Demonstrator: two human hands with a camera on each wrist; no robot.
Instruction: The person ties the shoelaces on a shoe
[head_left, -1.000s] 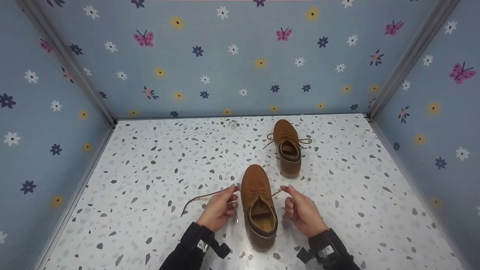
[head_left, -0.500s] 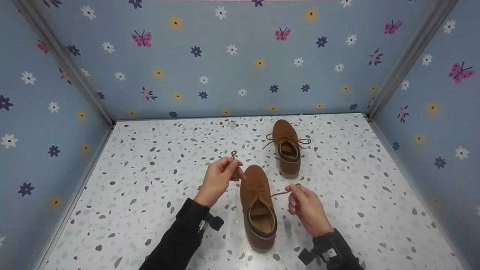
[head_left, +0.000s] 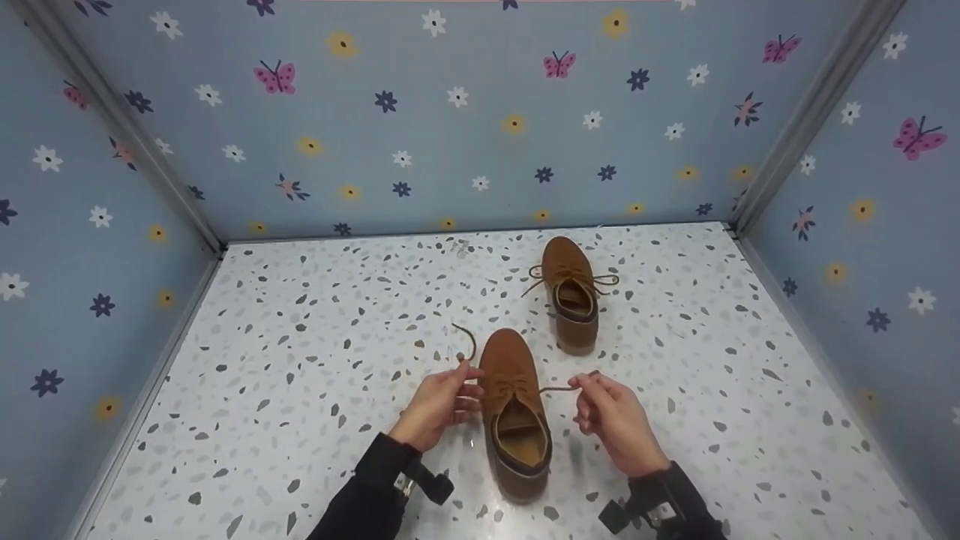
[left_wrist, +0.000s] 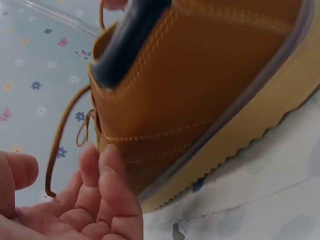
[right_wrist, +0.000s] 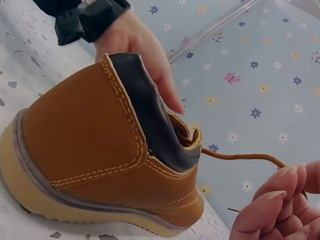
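A brown lace-up shoe stands upright on the floor, toe pointing away. My left hand is at its left side, thumb apart from loosely bent fingers, fingertips by the shoe's side in the left wrist view. A loose shoelace hangs from the shoe beside those fingers; they do not appear to grip it. To the shoe's right, my right hand pinches the other shoelace, which stretches out from the eyelets. The lace's tip pokes out below the right fingers in the right wrist view.
A matching brown shoe stands farther back to the right, its laces spread to both sides. Blue panels with flowers and butterflies enclose the speckled floor at the back and sides.
My left hand rose with its shoelace beside the toe, then came back down to the shoe's side; that lace now curves forward, left of the toe. My right hand moved slightly outward, still pinching its lace.
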